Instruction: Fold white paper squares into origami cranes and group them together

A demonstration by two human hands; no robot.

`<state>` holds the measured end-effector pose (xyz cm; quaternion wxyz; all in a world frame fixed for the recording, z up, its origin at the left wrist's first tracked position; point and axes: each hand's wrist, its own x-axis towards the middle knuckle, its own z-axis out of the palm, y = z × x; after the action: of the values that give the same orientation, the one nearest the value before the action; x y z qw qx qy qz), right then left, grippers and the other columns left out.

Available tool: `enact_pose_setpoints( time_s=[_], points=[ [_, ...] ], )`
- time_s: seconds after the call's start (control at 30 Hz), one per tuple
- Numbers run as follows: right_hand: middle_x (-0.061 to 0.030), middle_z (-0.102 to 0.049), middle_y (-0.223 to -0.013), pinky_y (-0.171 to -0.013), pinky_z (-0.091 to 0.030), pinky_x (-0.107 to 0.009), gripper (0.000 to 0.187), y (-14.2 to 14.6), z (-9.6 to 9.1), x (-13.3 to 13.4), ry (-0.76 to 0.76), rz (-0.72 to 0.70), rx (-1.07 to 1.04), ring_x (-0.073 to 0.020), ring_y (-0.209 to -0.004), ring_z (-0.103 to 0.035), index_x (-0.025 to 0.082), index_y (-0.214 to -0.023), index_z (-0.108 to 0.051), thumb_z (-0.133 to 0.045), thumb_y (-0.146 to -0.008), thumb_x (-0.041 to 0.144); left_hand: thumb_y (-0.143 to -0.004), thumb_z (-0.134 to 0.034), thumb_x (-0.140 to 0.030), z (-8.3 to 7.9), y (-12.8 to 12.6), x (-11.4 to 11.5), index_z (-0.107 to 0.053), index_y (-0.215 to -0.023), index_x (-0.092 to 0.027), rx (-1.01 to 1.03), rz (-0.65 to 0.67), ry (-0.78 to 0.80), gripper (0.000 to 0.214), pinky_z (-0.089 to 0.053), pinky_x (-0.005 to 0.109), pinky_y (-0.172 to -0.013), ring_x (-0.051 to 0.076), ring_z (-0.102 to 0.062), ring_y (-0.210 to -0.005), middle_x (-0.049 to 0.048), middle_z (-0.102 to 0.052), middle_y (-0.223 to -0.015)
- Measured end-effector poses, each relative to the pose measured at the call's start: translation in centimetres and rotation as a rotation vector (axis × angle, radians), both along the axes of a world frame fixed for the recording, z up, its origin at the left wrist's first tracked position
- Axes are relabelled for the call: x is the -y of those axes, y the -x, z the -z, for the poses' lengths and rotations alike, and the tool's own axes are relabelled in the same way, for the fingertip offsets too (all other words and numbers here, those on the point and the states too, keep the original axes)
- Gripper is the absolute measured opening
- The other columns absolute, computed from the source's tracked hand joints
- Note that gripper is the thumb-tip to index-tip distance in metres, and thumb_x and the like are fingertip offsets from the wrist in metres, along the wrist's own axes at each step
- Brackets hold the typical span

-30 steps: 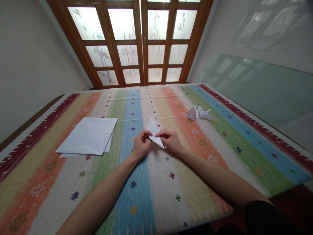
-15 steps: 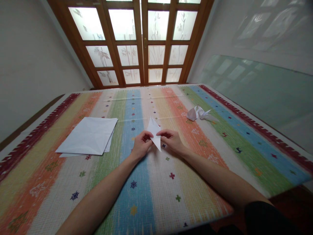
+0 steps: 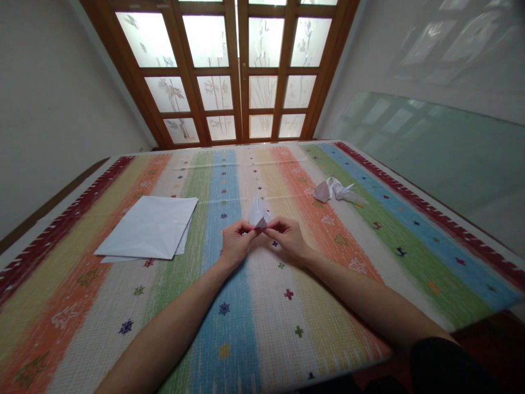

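A small folded white paper piece [image 3: 258, 214] stands between my two hands over the striped tablecloth [image 3: 287, 306], near the table's middle. My left hand [image 3: 235, 244] pinches its near left corner with thumb and forefinger. My right hand [image 3: 289, 239] pinches its near right corner the same way. The fingertips of both hands nearly meet under the paper's point. Only the upper, pointed part of the paper shows above the fingers.
A stack of flat white paper sheets [image 3: 150, 227] lies to the left. A finished folded white paper figure [image 3: 336, 189] rests at the right rear. Wooden doors with frosted glass panes [image 3: 240, 71] stand behind the table. A glass pane [image 3: 435, 148] leans along the right wall.
The lower flap of the paper, which pointed down toward me, has been folded up. The piece now looks shorter, and both hands have drawn closer together.
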<state>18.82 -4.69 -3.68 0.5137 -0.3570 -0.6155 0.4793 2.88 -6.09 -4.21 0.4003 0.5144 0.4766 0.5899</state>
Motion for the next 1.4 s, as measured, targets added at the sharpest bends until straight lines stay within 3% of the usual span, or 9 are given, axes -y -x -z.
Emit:
enact_pose_setpoints(
  time_s=[0.23,0.33,0.47,0.63,0.77,0.87,1.0,1.13,1.4],
  points=[
    [-0.0002,-0.065,-0.067,-0.057,-0.047,-0.026,0.031,0.6,0.0,0.2,0.062,0.012,-0.048,-0.0126,-0.06,-0.06,0.019,-0.071,-0.061,-0.078,-0.067,0.046,-0.055,-0.084,-0.031,-0.3,-0.6,0.2,-0.057,-0.06,-0.017,0.115,-0.024,0.054,0.031,-0.047,0.023,-0.053,0.011,-0.059,-0.05,-0.0026,-0.062,-0.055],
    [0.0037,-0.059,-0.062,-0.054,-0.045,-0.024,0.036,0.8,0.1,0.2,0.083,0.029,-0.088,-0.0107,-0.056,-0.057,0.021,-0.072,-0.054,-0.08,-0.064,0.044,-0.053,-0.086,-0.031,-0.5,-0.8,0.2,-0.049,-0.063,-0.018,0.16,-0.013,0.04,0.041,-0.046,0.021,-0.05,0.01,-0.058,-0.048,-0.0066,-0.055,-0.053],
    [0.0081,-0.056,-0.059,-0.059,-0.049,-0.025,0.041,0.9,0.1,0.3,0.129,0.044,-0.149,-0.0113,-0.057,-0.06,0.023,-0.082,-0.047,-0.079,-0.064,0.04,-0.059,-0.082,-0.03,-0.4,-0.7,0.2,-0.044,-0.069,-0.02,0.185,0.024,0.032,0.041,-0.046,0.021,-0.051,0.01,-0.059,-0.049,-0.0078,-0.053,-0.055],
    [0.0084,-0.058,-0.058,-0.058,-0.049,-0.026,0.046,0.9,0.2,0.2,0.17,0.079,-0.095,-0.0139,-0.057,-0.063,0.022,-0.103,-0.052,-0.077,-0.066,0.035,-0.067,-0.076,-0.031,-0.1,-0.7,0.2,-0.043,-0.078,-0.02,0.202,0.043,0.044,0.036,-0.049,0.023,-0.057,0.01,-0.06,-0.053,-0.0071,-0.054,-0.062],
    [0.0015,-0.065,-0.063,-0.059,-0.051,-0.028,0.03,0.8,0.2,0.0,0.223,0.08,-0.043,-0.0161,-0.061,-0.065,0.018,-0.086,-0.062,-0.075,-0.064,0.033,-0.069,-0.073,-0.028,-0.1,-0.8,0.3,-0.046,-0.091,-0.02,0.176,0.037,0.051,0.035,-0.048,0.024,-0.059,0.011,-0.061,-0.056,-0.0072,-0.056,-0.063],
    [-0.0014,-0.067,-0.065,-0.057,-0.05,-0.028,0.019,0.6,0.1,0.1,0.244,0.044,0.018,-0.016,-0.06,-0.065,0.018,-0.071,-0.063,-0.074,-0.063,0.031,-0.065,-0.076,-0.029,-0.3,-0.6,0.2,-0.051,-0.103,-0.019,0.184,0.042,0.052,0.046,-0.047,0.024,-0.061,0.012,-0.061,-0.06,-0.005,-0.061,-0.066],
    [-0.0007,-0.066,-0.062,-0.055,-0.049,-0.026,0.016,0.8,0.1,0.4,0.242,-0.028,0.075,-0.0139,-0.056,-0.062,0.018,-0.067,-0.063,-0.073,-0.063,0.029,-0.061,-0.078,-0.036,-0.3,-0.2,-0.4,-0.062,-0.084,-0.016,0.188,0.035,0.081,0.035,-0.047,0.025,-0.061,0.013,-0.06,-0.062,0.0005,-0.066,-0.072],
    [-0.0003,-0.066,-0.065,-0.053,-0.048,-0.025,0.021,1.2,0.2,0.7,0.243,-0.032,0.072,-0.0125,-0.055,-0.06,0.018,-0.074,-0.062,-0.074,-0.062,0.031,-0.061,-0.078,-0.041,-0.3,0.1,-0.6,-0.055,-0.062,-0.017,0.189,0.006,0.1,0.033,-0.041,0.023,-0.053,0.01,-0.05,-0.05,-0.0041,-0.056,-0.056],
    [0.0009,-0.06,-0.055,-0.046,-0.042,-0.023,0.021,1.0,-0.7,0.9,0.342,-0.13,0.124,-0.0111,-0.049,-0.055,0.018,-0.062,-0.056,-0.072,-0.064,0.031,-0.06,-0.079,-0.039,-0.4,-0.1,-0.3,-0.058,-0.064,-0.016,0.27,-0.051,0.107,0.031,-0.038,0.02,-0.052,0.008,-0.048,-0.052,-0.0041,-0.056,-0.058]
  ],
)
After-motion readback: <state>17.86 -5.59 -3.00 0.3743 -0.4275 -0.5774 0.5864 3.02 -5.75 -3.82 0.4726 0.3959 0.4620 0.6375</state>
